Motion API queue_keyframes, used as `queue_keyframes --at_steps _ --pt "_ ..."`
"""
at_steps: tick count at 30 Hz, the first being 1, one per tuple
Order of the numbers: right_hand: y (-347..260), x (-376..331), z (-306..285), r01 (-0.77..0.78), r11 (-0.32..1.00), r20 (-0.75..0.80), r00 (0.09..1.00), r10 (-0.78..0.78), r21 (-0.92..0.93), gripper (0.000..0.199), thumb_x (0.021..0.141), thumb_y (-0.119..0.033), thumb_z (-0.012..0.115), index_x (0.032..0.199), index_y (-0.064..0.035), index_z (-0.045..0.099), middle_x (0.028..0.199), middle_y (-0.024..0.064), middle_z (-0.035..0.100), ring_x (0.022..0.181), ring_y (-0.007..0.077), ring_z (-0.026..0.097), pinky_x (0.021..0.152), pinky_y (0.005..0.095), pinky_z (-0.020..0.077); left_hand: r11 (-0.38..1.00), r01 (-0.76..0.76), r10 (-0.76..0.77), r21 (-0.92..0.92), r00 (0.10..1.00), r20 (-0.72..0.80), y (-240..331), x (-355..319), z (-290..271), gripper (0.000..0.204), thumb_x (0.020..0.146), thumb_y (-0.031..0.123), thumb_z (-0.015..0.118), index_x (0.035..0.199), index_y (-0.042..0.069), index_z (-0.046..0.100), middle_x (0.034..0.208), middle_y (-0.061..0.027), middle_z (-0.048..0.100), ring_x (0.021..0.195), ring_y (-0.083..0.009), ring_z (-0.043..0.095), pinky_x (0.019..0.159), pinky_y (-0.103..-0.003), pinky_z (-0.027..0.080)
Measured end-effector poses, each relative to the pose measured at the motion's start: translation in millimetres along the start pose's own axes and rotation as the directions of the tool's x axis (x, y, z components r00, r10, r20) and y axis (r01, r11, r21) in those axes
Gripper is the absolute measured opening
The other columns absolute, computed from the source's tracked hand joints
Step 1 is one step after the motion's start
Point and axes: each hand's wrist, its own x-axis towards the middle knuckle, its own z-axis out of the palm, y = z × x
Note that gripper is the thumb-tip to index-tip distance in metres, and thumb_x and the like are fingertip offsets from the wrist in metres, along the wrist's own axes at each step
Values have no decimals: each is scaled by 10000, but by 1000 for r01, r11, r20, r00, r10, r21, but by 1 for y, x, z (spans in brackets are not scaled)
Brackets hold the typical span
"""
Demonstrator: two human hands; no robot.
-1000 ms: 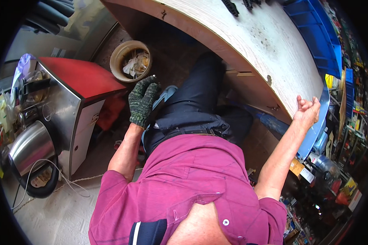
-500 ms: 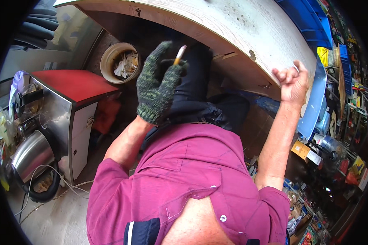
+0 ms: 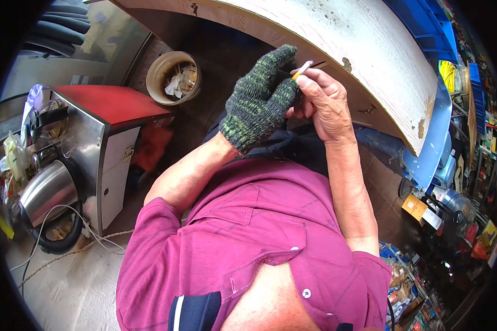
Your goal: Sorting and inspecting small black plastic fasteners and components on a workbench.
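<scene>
Cigarette (image 3: 305,67), white paper cylinder, yellow filter (image 3: 296,75): my left fingers (image 3: 283,96), in green-black knit glove (image 3: 251,110), hold it; bare right fingers (image 3: 314,91) touch it, grip I cannot tell.

White table top (image 3: 378,69) bright, dark under it. Shiny patch on steel kettle (image 3: 51,193). Edges bend, corners black. Clutter (image 3: 487,160) far right blurry.

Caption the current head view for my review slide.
Gloved left hand and bare right hand together at a cigarette, near a pale tabletop.
</scene>
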Motion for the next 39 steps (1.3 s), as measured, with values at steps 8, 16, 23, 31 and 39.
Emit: queue_keyframes --at_steps 8,16,23,31,39 --pt "22 -2 9 22 999 -56 998 -21 23 211 921 -199 680 1015 -10 663 612 -10 539 451 69 480 513 264 541 964 243 -235 -104 969 82 -4 -31 -21 461 943 105 643 1385 60 519 1198 -124 637 1023 -194 646 876 -323 539" --pt "30 4 0 35 996 -75 997 -30 77 193 937 -177 637 974 7 590 523 -16 422 470 92 506 610 392 622 1 -130 -552 991 826 109 -50 -51 -122 267 869 330 614 1075 179 690 989 -134 689 991 -356 630 799 -481 504" --pt "41 5 0 -2 998 -96 995 9 70 240 921 -228 674 875 -8 593 539 -21 467 458 61 500 549 319 598 888 261 -285 379 958 8 -57 -70 -110 451 955 183 628 1379 55 545 1321 -126 608 1221 -261 570 1046 -375 433" --pt "41 4 -9 33 997 -145 989 -22 73 244 922 -230 668 856 -10 585 528 -23 458 443 63 498 552 323 600 -150 91 -689 985 704 -170 -145 -82 -165 518 1001 451 420 1362 108 563 1345 -210 569 1292 -353 512 1081 -425 401" --pt "46 3 -11 -5 997 -153 988 16 76 196 942 -206 633 871 -34 572 515 -21 452 455 76 513 582 373 621 724 -339 70 601 902 425 -57 -49 -61 450 945 289 620 1333 65 583 1333 -192 580 1300 -345 499 1125 -416 359"
